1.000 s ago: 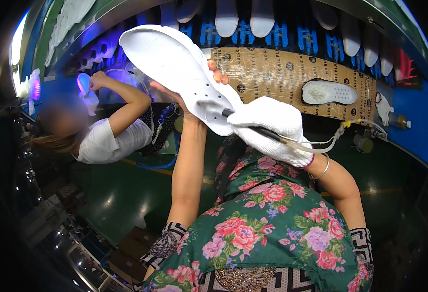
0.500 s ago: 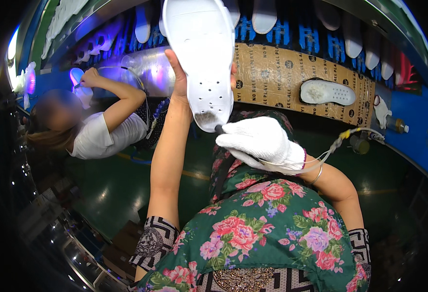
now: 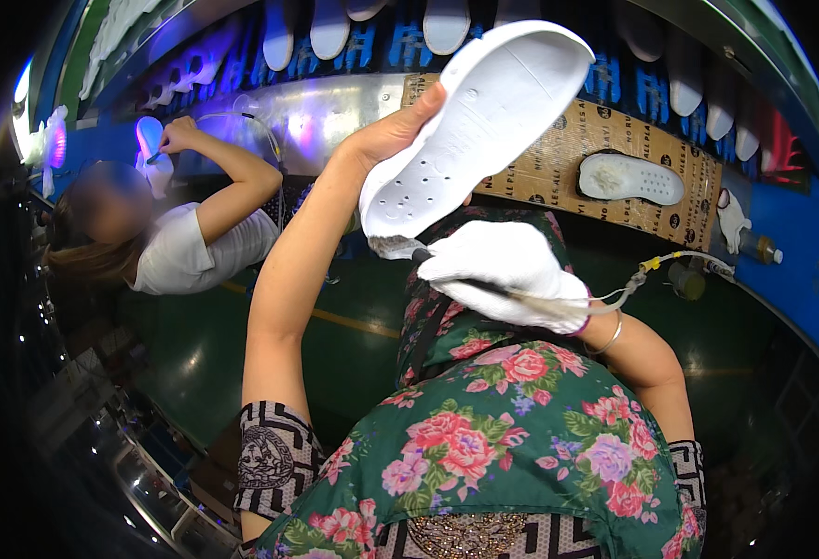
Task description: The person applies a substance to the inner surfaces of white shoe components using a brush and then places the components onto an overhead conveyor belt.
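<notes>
My left hand (image 3: 393,133) is raised and grips a white shoe sole (image 3: 473,126) by its edge, tread side facing me, toe tilted up to the right. My right hand (image 3: 503,270), in a white glove, holds a thin dark brush tool (image 3: 456,277) with a hose running off to the right. The brush tip touches the sole's heel end, where the edge looks wet or grey.
Another white sole (image 3: 630,178) lies on a brown cardboard-covered bench (image 3: 559,149). More white soles (image 3: 447,19) hang in a row above on blue holders. A co-worker in a white shirt (image 3: 195,247) at left works on a sole under purple light. A small bottle (image 3: 759,247) stands at right.
The sole has swung from upright to tilted with its toe to the right, and my left arm moved right. The gloved right hand stays at the heel end with the brush.
</notes>
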Action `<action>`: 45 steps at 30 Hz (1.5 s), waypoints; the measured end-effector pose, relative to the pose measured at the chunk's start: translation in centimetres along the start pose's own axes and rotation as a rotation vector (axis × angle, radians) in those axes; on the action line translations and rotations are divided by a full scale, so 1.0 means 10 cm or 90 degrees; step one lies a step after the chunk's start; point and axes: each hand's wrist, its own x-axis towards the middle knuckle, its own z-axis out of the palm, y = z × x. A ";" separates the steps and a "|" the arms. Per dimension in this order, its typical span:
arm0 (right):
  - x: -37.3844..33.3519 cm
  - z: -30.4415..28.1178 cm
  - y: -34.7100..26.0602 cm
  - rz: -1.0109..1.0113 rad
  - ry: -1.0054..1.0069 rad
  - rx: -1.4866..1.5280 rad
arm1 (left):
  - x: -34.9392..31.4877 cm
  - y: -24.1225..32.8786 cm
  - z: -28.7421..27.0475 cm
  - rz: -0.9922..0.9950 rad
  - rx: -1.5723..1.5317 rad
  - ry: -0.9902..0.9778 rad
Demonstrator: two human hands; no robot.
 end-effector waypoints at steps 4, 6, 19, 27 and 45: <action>0.05 -0.05 0.05 0.015 0.050 0.009 | 0.07 -0.03 0.01 -0.034 0.143 0.042; 0.02 0.05 0.13 -0.093 0.076 -0.144 | 0.13 0.01 0.04 -0.047 0.277 0.106; 0.06 -0.22 0.23 0.093 0.039 -0.028 | 0.23 0.22 0.07 -0.167 0.556 0.124; -0.09 -0.50 0.05 0.373 0.245 0.436 | 0.23 -0.52 -0.12 0.145 -0.187 0.064; -0.13 -0.45 -0.03 0.070 0.185 -0.029 | -0.21 -1.01 0.43 0.338 -0.534 0.038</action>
